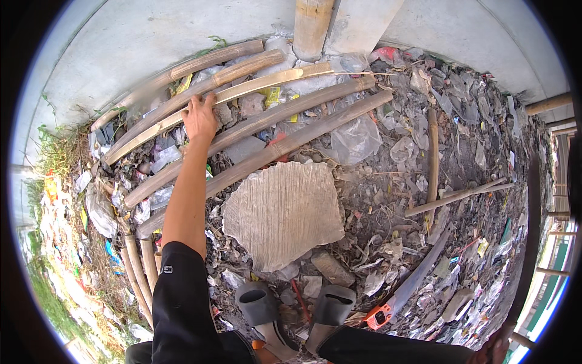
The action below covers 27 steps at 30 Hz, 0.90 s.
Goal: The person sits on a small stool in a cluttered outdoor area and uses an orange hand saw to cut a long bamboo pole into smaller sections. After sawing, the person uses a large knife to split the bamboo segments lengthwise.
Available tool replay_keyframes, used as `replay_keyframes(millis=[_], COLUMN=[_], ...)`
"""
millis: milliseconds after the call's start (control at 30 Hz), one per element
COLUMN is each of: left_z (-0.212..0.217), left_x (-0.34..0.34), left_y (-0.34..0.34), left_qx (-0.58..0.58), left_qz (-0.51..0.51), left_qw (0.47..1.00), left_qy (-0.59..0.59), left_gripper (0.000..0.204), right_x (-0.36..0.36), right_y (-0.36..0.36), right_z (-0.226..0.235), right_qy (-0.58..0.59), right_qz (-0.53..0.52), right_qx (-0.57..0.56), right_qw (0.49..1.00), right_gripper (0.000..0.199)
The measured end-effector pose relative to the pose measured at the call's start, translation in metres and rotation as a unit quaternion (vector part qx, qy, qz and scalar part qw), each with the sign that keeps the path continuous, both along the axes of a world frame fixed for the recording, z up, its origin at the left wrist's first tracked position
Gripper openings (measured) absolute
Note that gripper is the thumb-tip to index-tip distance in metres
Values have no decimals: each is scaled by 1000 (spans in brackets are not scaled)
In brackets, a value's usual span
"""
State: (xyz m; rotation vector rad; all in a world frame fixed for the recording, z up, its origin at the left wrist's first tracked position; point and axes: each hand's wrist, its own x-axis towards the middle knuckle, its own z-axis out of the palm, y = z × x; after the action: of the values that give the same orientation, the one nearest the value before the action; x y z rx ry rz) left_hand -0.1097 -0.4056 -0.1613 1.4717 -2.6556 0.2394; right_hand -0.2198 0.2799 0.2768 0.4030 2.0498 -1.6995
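Observation:
My left hand [200, 119] reaches forward, its fingers closed on a split bamboo pole [245, 88] whose pale inner side shows. Whole bamboo poles lie beside it: one just beyond [227, 75], another nearer to me [291, 109], and a third closer still [303, 133]. My right hand [494, 348], dim at the lower right rim, holds a long dark blade like a machete [530, 224], which points away from me. Its grip is mostly hidden in the hand.
A rough concrete slab [285, 212] lies before my sandalled feet [257, 301]. At right rests a handsaw [379, 316] with an orange handle. Thin bamboo sticks [433, 158] lie on litter-covered ground. A pale wall [151, 36] and upright bamboo post [311, 27] stand at the back.

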Motion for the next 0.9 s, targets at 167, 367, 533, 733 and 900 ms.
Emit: replay_keyframes(millis=[167, 367, 533, 733, 900], left_z=[30, 176, 376, 544, 583], left_x=[21, 47, 78, 98, 111], left_y=[6, 32, 81, 189, 276], left_qx=[39, -186, -101, -195, -146], left_qz=[-26, -203, -137, -187, -216], left_qw=[997, 950, 945, 877, 813], left_qy=[61, 146, 279, 397, 520], left_gripper=[53, 50, 51, 53, 52], right_x=[11, 29, 32, 48, 36], right_y=[-11, 9, 25, 40, 62], right_z=[2, 9, 0, 9, -21], right_qy=[25, 67, 154, 205, 338], right_qz=[28, 106, 216, 224, 256], right_qx=[39, 37, 42, 8, 29], right_qw=[999, 991, 963, 953, 905], right_gripper=[17, 33, 21, 19, 27])
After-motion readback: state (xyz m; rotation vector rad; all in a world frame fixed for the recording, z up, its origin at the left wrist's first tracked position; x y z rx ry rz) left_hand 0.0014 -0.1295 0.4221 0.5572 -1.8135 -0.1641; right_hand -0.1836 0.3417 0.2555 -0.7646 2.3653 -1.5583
